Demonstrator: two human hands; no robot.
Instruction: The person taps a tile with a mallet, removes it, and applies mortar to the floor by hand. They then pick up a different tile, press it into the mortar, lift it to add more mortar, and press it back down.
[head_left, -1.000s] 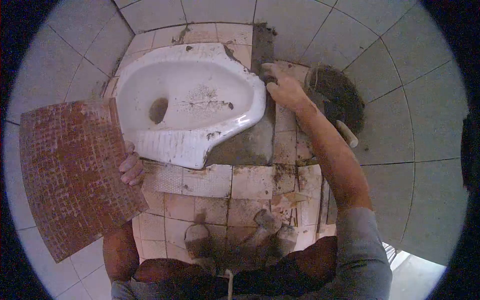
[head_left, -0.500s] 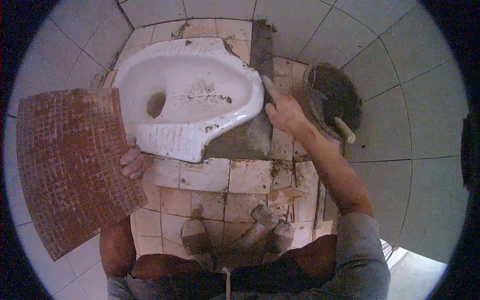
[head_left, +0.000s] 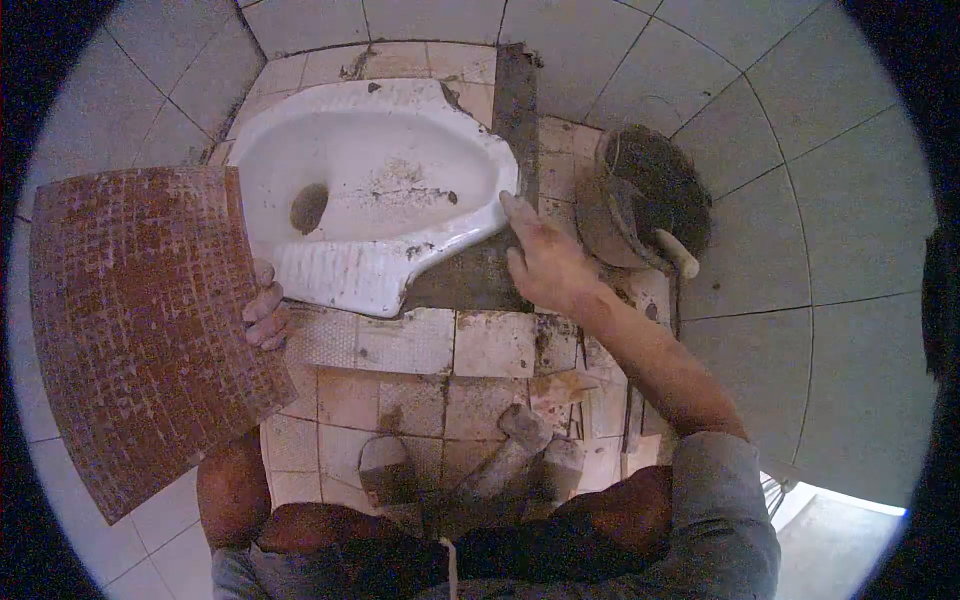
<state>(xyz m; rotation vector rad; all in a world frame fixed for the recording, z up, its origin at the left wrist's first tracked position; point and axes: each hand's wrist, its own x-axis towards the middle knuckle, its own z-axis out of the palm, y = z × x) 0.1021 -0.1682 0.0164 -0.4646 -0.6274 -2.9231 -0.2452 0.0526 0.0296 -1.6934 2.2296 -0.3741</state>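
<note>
My left hand (head_left: 265, 308) grips the right edge of a large tile (head_left: 145, 330), fingers curled round it. The tile's reddish-brown, ridged face shows, with whitish streaks. A white squat toilet (head_left: 335, 280) is set in the floor, dirt specks scattered in its bowl. At its right end, the stretched index finger of my right hand (head_left: 548, 262) is at the rim, appearing to touch it. The thumb stands apart and the hand holds nothing. Below that hand lies a patch of dark grey mortar (head_left: 465, 280) beside the toilet.
A dark bucket (head_left: 603, 225) stands by the right wall, a pale tool handle (head_left: 677, 255) sticking out over its rim. Broken, stained floor tiles (head_left: 495, 343) border the toilet. A dusty tool with a blunt head (head_left: 525, 428) lies between my feet (head_left: 388, 468). Tiled walls (head_left: 750, 250) enclose the space.
My right hand has moved slightly down and left, its index finger going from beside the toilet's right end onto the rim. My left hand still holds the tile. The view has shifted slightly.
</note>
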